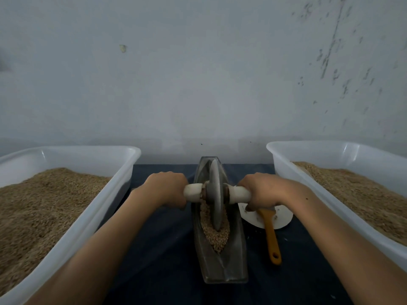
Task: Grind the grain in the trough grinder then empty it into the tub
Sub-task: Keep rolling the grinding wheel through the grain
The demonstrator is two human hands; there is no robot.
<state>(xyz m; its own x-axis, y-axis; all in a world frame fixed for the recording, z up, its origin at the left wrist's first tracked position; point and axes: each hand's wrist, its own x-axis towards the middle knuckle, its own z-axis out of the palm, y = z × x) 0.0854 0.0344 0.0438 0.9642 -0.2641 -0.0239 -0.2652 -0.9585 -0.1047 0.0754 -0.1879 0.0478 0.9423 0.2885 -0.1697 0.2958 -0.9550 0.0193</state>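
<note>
At the near edge, two bare forearms are seen reaching forward over a bench (167,249) covered in dark cloth. Between them a boat-shaped metal trough (220,267) is set lengthwise, its near end pointing toward the person. Grain (214,235) is heaped in the trough's hollow, mostly toward the near half. An upright metal wheel (215,194) is stood edge-down in the grain, and a pale wooden handle (193,192) is passed through its hub and sticks out to both sides.

The left end of the handle is gripped by the left hand (166,188), its fingers curled under and around it; the right end is gripped the same way by the right hand (261,191). The wheel is thus held midway between the two hands, with each fist just beside the trough's rim.

To the right of the trough, a brush (269,232) with an orange handle is laid on the cloth, its head resting on a white plate (284,219) partly hidden under the right hand.

A white tub (114,194) filled with grain is placed at the left, and a second tub (284,170), also holding grain, at the right. Behind everything a pale, scuffed wall (198,73) is seen.
</note>
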